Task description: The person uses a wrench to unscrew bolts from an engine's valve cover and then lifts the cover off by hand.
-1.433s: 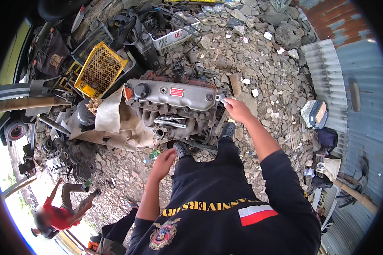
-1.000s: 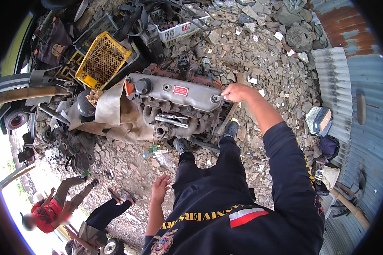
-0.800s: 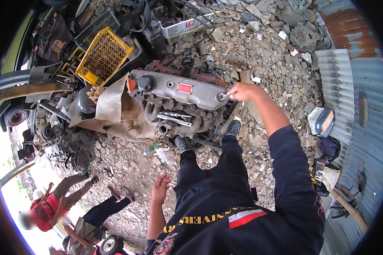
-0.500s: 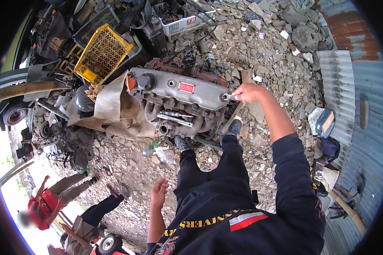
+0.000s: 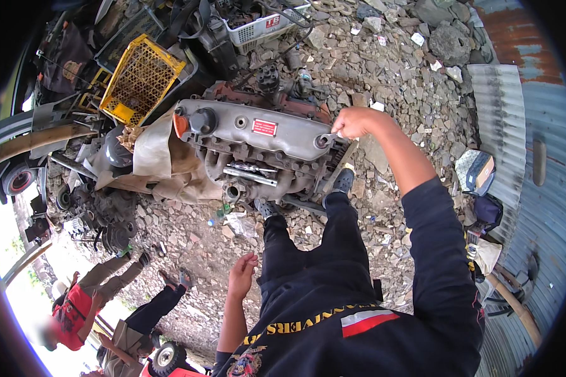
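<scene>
My right hand [image 5: 357,122] grips a metal wrench [image 5: 331,135] whose ring end sits over the fitting [image 5: 322,141] at the right end of the grey valve cover [image 5: 283,132] on an engine. My left hand [image 5: 245,271] hangs by my thigh, empty, with loosely curled fingers apart. A long chrome tool [image 5: 250,174] lies along the engine's near side, with smaller metal tools beside it. The valve cover carries a black cap [image 5: 202,119] and a red label. Brown sheeting [image 5: 157,151] lies under and left of the engine.
Yellow crate [image 5: 138,78], white crate [image 5: 258,28] and loose engine parts [image 5: 107,229] lie up and to the left. Rubble surrounds my feet. A corrugated wall [image 5: 534,207] and boxes [image 5: 473,169] line the right. Two people [image 5: 75,314] are at lower left, near a small wheel [image 5: 166,357].
My right hand brought the wrench onto the cover's right fitting and has since shifted slightly upward in view. My left hand dropped from near the engine to beside my thigh. The people moved slightly.
</scene>
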A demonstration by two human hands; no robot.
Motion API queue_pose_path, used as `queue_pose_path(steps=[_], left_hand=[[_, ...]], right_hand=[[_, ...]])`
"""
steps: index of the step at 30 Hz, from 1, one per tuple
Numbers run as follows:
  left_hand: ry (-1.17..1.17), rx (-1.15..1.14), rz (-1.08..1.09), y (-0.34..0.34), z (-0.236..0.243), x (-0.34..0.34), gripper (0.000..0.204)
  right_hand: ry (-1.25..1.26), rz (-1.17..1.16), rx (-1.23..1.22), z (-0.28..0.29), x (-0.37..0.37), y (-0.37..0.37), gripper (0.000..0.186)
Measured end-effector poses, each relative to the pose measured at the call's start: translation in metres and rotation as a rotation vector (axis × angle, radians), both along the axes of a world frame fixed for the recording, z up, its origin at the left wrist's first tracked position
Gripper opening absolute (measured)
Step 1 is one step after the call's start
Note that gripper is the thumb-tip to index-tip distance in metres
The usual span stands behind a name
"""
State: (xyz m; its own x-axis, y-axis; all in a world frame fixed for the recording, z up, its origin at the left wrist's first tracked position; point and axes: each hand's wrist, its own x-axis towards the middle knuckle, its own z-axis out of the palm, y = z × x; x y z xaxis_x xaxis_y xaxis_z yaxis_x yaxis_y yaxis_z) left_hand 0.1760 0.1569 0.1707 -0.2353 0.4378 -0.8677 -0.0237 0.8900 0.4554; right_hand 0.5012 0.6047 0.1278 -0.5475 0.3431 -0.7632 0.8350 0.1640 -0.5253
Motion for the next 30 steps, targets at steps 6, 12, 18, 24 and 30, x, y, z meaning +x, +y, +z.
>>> queue_pose_path(steps=[6, 12, 18, 24, 30], left_hand=[[0.031, 0.016, -0.033, 0.019, -0.001, 0.013, 0.03], [0.027, 0.045, -0.035, 0.023, 0.0, 0.015, 0.03], [0.022, 0.076, -0.094, 0.025, -0.004, 0.017, 0.03], [0.03, 0.119, -0.079, 0.039, 0.003, 0.021, 0.03], [0.297, 0.562, -0.516, 0.16, 0.014, 0.067, 0.031]], right_hand=[[-0.003, 0.221, 0.058, 0.0, -0.027, 0.014, 0.035], [0.03, 0.127, 0.148, 0.0, -0.024, 0.006, 0.021], [0.208, 0.304, 0.532, -0.002, -0.002, -0.023, 0.02], [0.172, 0.382, 0.669, -0.003, 0.0, -0.03, 0.023], [0.22, 0.291, 0.66, 0.002, 0.001, -0.03, 0.024]])
